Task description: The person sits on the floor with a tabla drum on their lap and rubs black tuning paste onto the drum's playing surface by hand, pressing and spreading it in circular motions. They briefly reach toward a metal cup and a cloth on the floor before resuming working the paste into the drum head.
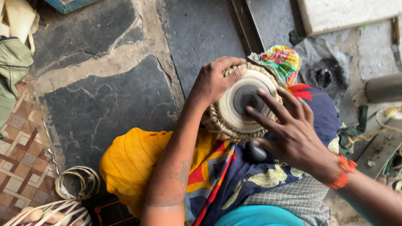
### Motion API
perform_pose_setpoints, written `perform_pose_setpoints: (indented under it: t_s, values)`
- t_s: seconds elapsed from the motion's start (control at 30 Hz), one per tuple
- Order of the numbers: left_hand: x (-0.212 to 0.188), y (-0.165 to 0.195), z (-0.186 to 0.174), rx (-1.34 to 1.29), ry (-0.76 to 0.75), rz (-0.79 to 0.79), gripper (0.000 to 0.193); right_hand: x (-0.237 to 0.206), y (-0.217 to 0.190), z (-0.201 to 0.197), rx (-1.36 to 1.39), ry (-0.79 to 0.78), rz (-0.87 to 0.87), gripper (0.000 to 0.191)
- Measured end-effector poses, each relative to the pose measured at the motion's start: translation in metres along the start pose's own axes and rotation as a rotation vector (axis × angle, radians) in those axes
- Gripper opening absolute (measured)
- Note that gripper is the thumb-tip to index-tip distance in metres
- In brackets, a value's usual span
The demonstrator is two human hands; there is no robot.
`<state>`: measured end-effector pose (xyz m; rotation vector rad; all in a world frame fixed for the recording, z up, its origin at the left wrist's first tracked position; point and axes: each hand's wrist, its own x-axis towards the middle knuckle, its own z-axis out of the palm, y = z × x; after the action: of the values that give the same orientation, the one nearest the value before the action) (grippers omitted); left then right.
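The dark grey stone slab floor [104,104], cracked and seamed with paler mortar, fills most of the head view. On it, in the person's lap, lies a heap of patterned cloth [217,175]: yellow with orange stripes on the left, navy with pale leaf shapes and red patches toward the right. A strip of brown and grey tiled floor [19,155] runs down the left edge, with a pale green bag [12,62] above it.

On the cloth stands a small round hand drum [245,100], its cream skin head with a dark central circle facing up and a rim of braided tan leather lacing around it. A bright multicoloured rag [282,58] shows just behind it.

The left hand [215,79] clasps the far left edge of the drum, fingers curled over the braided rim and holding it. The right hand [289,127], with an orange beaded bracelet [341,173] at the wrist, is spread wide and flat, holding nothing, its fingertips [251,111] lying on the drum skin near the dark circle.

A coil of pale cord [77,182] lies on the floor at lower left.
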<state>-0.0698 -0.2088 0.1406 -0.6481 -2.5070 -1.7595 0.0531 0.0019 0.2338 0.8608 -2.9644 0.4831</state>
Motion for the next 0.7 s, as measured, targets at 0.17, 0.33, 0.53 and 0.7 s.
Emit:
perform_pose_setpoints:
  t_s: [0.17, 0.33, 0.53, 0.7]
  values:
    - [-0.002, -0.003, -0.001, -0.006, -0.032, 0.035, 0.036, 0.004, 0.006, 0.005, -0.078, 0.047, 0.041, 0.061]
    - [-0.003, -0.002, -0.001, -0.041, 0.013, -0.001, 0.036, -0.003, 0.002, 0.002, 0.024, -0.019, 0.032, 0.066]
    - [-0.003, 0.0, -0.003, 0.003, -0.035, 0.041, 0.035, 0.012, -0.001, 0.006, -0.131, 0.062, 0.025, 0.06]
    - [-0.006, -0.002, -0.005, -0.018, -0.015, -0.014, 0.035, -0.013, 0.039, -0.013, 0.401, 0.268, 0.181, 0.019]
